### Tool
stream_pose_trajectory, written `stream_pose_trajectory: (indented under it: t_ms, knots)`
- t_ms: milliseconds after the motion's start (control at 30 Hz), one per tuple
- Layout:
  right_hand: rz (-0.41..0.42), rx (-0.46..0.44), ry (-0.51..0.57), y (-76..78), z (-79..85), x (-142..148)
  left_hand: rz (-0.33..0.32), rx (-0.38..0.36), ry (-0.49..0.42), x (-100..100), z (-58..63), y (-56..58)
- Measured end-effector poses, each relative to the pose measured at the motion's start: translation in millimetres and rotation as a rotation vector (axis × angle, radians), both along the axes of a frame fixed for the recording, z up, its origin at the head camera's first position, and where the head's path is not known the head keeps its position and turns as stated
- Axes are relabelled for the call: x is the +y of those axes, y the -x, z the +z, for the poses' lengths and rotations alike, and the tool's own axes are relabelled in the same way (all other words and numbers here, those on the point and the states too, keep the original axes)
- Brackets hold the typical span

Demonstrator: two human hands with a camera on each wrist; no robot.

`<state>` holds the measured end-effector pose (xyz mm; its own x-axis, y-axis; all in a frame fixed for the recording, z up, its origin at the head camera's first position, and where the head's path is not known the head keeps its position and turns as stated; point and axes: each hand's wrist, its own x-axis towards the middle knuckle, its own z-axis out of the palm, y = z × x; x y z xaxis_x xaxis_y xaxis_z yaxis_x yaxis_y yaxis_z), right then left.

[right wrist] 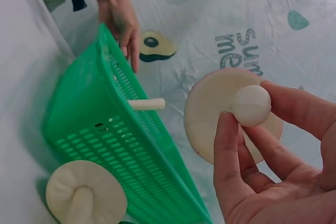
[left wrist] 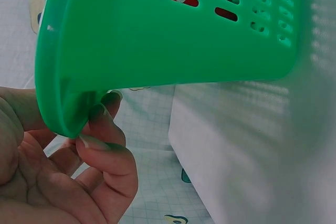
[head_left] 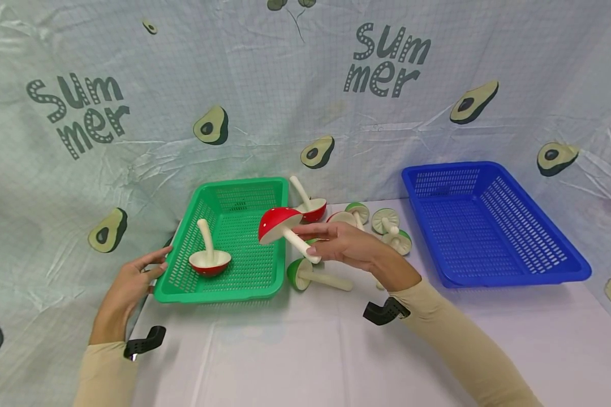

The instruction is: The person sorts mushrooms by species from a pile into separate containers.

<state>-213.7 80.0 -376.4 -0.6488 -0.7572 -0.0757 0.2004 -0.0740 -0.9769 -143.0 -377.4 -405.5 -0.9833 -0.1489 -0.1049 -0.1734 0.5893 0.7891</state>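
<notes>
My right hand pinches the pale stem of a red-capped toy mushroom, held up near the right rim of a green basket. In the right wrist view, thumb and fingertips close round the stem's rounded end, with the pale underside of the cap behind. At the basket's left rim, my left hand holds on with bent fingers, which the left wrist view shows tucked at the rim's underside. Another red-capped toy mushroom stands cap-down inside this basket, stem upward.
Between the baskets lie several green-capped toy mushrooms, one close to the green basket. A red-capped one rests cap-down behind the right hand. A blue basket stands on the right of the white table. A printed cloth hangs behind.
</notes>
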Motion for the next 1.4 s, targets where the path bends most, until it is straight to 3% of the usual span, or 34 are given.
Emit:
stream_pose_trajectory:
  t_ms: [267, 500, 1400]
  knots:
    - [-0.004, 0.010, 0.030, 4.7, 0.1, -18, 0.012, -0.015, -0.005, 1, 0.5, 0.2]
    - [-0.016, 0.029, -0.030, 7.6, 2.0, -31, 0.028, -0.029, -0.006, 2, 0.7, 0.7]
    - [0.032, -0.066, -0.061, 19.8, 3.7, -73, 0.007, -0.025, -0.010, 2, 2.5, 0.8]
